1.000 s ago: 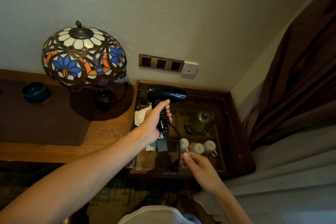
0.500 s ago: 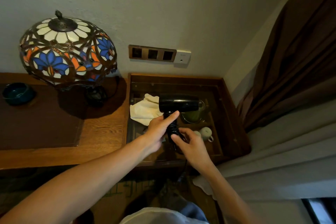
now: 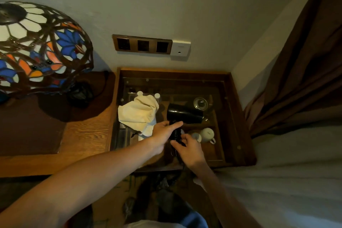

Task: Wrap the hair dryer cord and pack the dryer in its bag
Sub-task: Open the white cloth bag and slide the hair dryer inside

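Observation:
A black hair dryer [image 3: 185,114] is held above the wooden tray table [image 3: 238,116], barrel pointing right. My left hand [image 3: 164,131] grips its handle, which has black cord [image 3: 175,134] wound around it. My right hand [image 3: 188,149] pinches the cord at the handle's lower end, and the loose remainder hangs down below it. A cream cloth bag [image 3: 138,114] lies crumpled at the tray's left side, just left of my left hand.
A glass-lidded teapot [image 3: 200,103] and white cups [image 3: 207,134] sit in the tray behind the dryer. A stained-glass lamp [image 3: 38,48] stands on the desk at the left. Wall sockets [image 3: 142,45] are above; a brown curtain [image 3: 305,79] and bedding [image 3: 296,172] lie at the right.
My right hand came up from the tray's front to the dryer handle and now holds the cord there. The dryer shifted right, uncovering the bag. The view moved closer.

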